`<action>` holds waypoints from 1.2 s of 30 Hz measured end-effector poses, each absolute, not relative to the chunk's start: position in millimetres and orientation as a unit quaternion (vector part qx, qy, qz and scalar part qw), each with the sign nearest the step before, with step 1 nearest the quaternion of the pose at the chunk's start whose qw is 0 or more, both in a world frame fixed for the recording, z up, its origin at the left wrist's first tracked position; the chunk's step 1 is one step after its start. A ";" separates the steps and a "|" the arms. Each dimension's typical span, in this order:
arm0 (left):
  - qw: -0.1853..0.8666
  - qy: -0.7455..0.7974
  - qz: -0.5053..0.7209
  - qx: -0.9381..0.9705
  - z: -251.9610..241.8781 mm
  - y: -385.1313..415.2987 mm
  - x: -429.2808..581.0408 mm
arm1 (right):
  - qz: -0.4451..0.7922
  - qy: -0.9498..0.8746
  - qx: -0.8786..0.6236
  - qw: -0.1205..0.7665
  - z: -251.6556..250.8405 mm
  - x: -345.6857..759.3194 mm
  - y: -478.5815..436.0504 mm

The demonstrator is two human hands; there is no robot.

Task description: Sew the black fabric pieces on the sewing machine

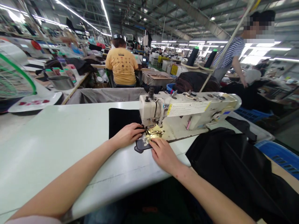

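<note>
A cream sewing machine [187,110] stands on the pale green table [58,146]. A small dark fabric piece [142,145] lies at its needle, by the brass presser foot plate [154,132]. My left hand [127,134] lies flat with fingers stretched over black cloth [120,119] left of the needle. My right hand [163,154] presses its fingers flat on the small dark piece just in front of the needle. Neither hand grips anything.
A heap of black fabric [233,168] lies at my right. Blue crates [280,155] stand beyond it. A fan [14,77] sits at the far left. A person in a yellow shirt [121,65] sits ahead; another person in stripes [230,56] stands at the right.
</note>
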State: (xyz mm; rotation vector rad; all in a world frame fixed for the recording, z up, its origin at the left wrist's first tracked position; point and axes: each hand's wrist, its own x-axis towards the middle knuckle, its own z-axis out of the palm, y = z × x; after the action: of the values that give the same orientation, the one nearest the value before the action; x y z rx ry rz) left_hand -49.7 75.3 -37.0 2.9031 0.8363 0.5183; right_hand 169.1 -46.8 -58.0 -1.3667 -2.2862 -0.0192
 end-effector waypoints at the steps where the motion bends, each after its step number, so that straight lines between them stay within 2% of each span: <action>1: 0.038 0.288 0.166 0.943 -37.3 75.0 -49.2 | -0.008 -0.833 -0.498 0.239 -58.5 168.8 -49.2; 6: 0.035 0.358 0.146 0.921 -41.8 57.9 -53.8 | -0.009 -0.836 -0.492 0.242 -54.2 170.7 -61.3; 13: 0.076 0.283 0.114 0.949 -39.7 -17.7 -72.0 | 0.034 -0.835 -0.488 0.252 -45.0 178.9 -81.7; 19: 0.084 0.297 0.102 0.946 -37.6 -29.3 -70.7 | 0.049 -0.857 -0.437 0.270 -47.3 169.8 -82.5; 26: 0.022 0.328 0.073 0.941 -41.3 -15.9 -68.2 | 0.019 -0.885 -0.395 0.248 -49.5 170.9 -84.9; 30: -0.071 0.352 0.093 0.929 -34.3 -48.5 -61.6 | 0.014 -0.879 -0.386 0.279 -37.3 182.1 -92.1; 33: -0.096 0.344 0.039 0.933 -36.2 -78.6 -57.0 | -0.011 -0.852 -0.420 0.312 -18.8 201.7 -97.9; 36: -0.106 0.358 -0.011 0.928 -40.3 -71.8 -65.3 | -0.052 -0.816 -0.463 0.342 -1.1 225.3 -104.6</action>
State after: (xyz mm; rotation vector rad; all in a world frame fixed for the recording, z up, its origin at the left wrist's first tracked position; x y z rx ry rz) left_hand -65.3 -71.8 -40.3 3.1292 1.2080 -0.0354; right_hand 225.3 -104.6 -1.1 -1.2030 -2.1224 -0.1347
